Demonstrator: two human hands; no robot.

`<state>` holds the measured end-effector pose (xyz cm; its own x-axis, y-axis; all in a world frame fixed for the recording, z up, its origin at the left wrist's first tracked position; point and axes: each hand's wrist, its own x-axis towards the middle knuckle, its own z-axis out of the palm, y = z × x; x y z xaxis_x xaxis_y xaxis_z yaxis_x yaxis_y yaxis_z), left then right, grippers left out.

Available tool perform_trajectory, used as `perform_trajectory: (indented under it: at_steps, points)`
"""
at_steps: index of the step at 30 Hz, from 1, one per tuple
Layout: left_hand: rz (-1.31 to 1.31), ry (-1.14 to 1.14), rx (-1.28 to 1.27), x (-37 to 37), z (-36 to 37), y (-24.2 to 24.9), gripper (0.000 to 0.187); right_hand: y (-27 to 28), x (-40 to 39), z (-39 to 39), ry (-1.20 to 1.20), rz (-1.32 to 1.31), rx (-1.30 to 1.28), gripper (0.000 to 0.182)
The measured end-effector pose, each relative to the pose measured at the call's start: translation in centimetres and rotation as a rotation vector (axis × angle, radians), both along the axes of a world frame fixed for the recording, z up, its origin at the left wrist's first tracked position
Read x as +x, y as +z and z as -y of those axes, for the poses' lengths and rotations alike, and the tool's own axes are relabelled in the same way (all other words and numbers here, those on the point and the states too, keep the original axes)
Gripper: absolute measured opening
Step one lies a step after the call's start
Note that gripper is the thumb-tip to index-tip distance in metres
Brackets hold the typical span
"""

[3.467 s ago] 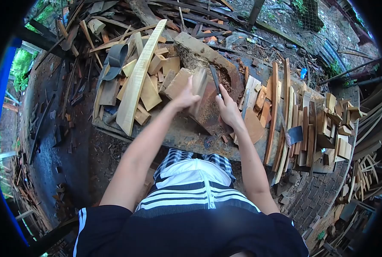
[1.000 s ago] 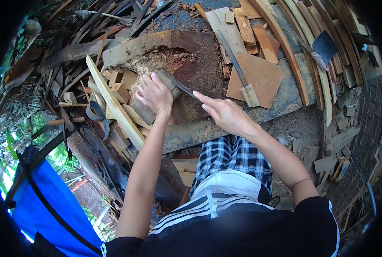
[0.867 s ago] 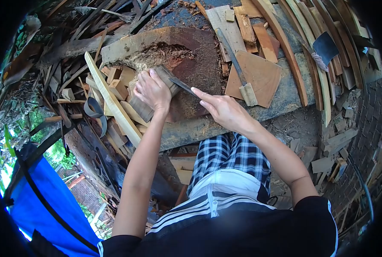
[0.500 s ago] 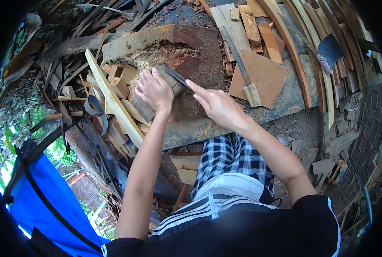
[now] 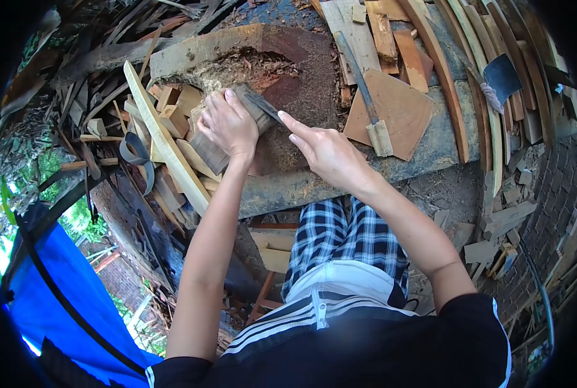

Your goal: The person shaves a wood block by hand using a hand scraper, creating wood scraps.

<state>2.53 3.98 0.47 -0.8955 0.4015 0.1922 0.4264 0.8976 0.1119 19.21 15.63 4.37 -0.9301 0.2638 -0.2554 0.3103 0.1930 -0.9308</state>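
My left hand (image 5: pixel 231 126) is closed over a block of wood (image 5: pixel 212 154), its fingers bent across the top. My right hand (image 5: pixel 330 155) is wrapped round the handle end of a dark, flat tool (image 5: pixel 262 105), with the index finger stretched along it. The tool's blade lies against the upper right side of the block. Beneath and behind them is a large worn wooden slab (image 5: pixel 308 84) with a rough hollow. The tool's handle is hidden in my right hand.
A long tool with a wooden handle (image 5: pixel 380 137) rests on a square board (image 5: pixel 398 107) to the right. Curved wooden strips (image 5: pixel 445 77) stand beyond it. Wood offcuts (image 5: pixel 175 119) and a pale curved piece (image 5: pixel 162 139) lie left. A blue sheet (image 5: pixel 75 297) hangs lower left.
The whole view has shifted slightly. Both hands keep their holds, and the block and tool look slightly turned, with more of the block's top showing.
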Motion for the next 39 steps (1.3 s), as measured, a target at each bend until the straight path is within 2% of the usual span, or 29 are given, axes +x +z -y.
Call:
perform_trajectory:
  at_steps: [6, 9, 13, 19, 21, 28, 32, 34, 39]
  points:
    - [0.008, 0.009, -0.03, 0.2, 0.2, -0.1, 0.034, 0.5, 0.7, 0.4, 0.013, 0.054, 0.025, 0.041]
    - [-0.003, -0.004, -0.019, 0.0, 0.1, 0.0, 0.033, -0.7, -2.0, -0.2, 0.036, 0.124, -0.046, 0.044]
    - [-0.009, -0.003, -0.02, 0.1, 0.1, -0.1, 0.032, -0.2, 0.4, 0.6, 0.03, 0.122, 0.002, 0.044]
    - [0.01, 0.016, -0.016, 0.2, -0.2, 0.4, 0.031, -1.1, -3.2, -0.1, -0.016, -0.016, 0.042, 0.043]
    - [0.042, 0.035, -0.031, 0.3, -0.1, 0.4, 0.031, -0.2, -1.4, 0.1, 0.03, 0.114, 0.021, 0.045]
    - [0.008, -0.003, -0.001, 0.2, -0.1, 0.2, 0.035, 0.4, -0.2, 0.2, 0.054, 0.106, 0.166, 0.047]
    - [0.018, 0.016, -0.025, 0.1, 0.0, 0.2, 0.032, 0.4, 0.3, 0.9, 0.05, 0.137, 0.163, 0.046]
    - [0.026, 0.014, -0.04, 0.2, 0.1, 0.0, 0.032, 0.0, -0.3, 0.8, 0.009, 0.031, 0.187, 0.043]
    - [0.011, 0.006, -0.023, 0.0, -0.1, 0.1, 0.033, 0.7, -0.2, 0.9, 0.045, 0.074, 0.266, 0.043]
